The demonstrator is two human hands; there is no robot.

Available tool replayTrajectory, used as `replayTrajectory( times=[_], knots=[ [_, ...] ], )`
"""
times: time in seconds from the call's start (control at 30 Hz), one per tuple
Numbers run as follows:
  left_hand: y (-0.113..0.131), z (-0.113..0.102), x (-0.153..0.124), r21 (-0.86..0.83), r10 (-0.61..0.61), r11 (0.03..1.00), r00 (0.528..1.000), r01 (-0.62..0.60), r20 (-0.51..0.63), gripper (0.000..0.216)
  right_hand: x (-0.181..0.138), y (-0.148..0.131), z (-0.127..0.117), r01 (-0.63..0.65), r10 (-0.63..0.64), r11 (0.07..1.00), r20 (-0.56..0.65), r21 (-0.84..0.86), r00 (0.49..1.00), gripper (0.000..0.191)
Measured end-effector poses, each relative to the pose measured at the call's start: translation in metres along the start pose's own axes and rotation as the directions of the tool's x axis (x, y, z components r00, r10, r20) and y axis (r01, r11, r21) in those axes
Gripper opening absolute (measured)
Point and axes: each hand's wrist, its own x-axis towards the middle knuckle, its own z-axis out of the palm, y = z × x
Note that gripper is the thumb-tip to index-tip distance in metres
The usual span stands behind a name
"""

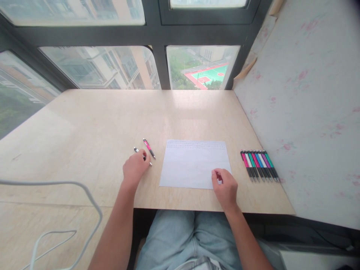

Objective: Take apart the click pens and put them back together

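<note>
Head view: the left hand (136, 165) is closing thumb and fingers on a white pen (136, 150) at the surface (84, 131), seemingly gripping mid-barrel for control, while a pink pen (149, 148) is lying just beyond its fingertips. Between the hands, a written-on sheet (191, 165) is lying flat; the right hand (225, 187) is curling over its near right corner, showing nothing held, perhaps steadying it, and a row of pens (256, 161) is lying to this hand's right, presumably aligned for easy reach.
</note>
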Motion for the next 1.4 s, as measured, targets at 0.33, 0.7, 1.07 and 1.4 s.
replayTrajectory(
  times=[0.33, 0.7, 1.07, 1.4],
  knots=[
    [-0.019, 0.000, -0.019, -0.362, 0.000, 0.932, 1.000, 0.005, 0.014, 0.015, 0.005, 0.001, 0.009, 0.163, -0.148, 0.978, 0.115, -0.127, 0.982, 0.031],
    [0.034, 0.030, -0.085, -0.975, 0.177, -0.089, 0.967, 0.202, 0.184, 0.046, 0.002, -0.002, -0.001, 0.124, -0.116, 0.991, 0.139, -0.052, 0.983, 0.031],
    [0.092, 0.047, -0.128, -0.883, 0.269, -0.331, 0.930, 0.333, 0.250, 0.025, -0.013, -0.058, -0.009, -0.427, 0.154, 0.654, 0.442, 0.625, 0.883, 0.040],
    [0.088, 0.051, -0.129, -0.930, 0.298, -0.261, 0.938, 0.257, 0.175, 0.021, -0.009, -0.055, -0.004, -0.513, 0.160, 0.620, 0.545, 0.594, 0.823, 0.044]
  ],
)
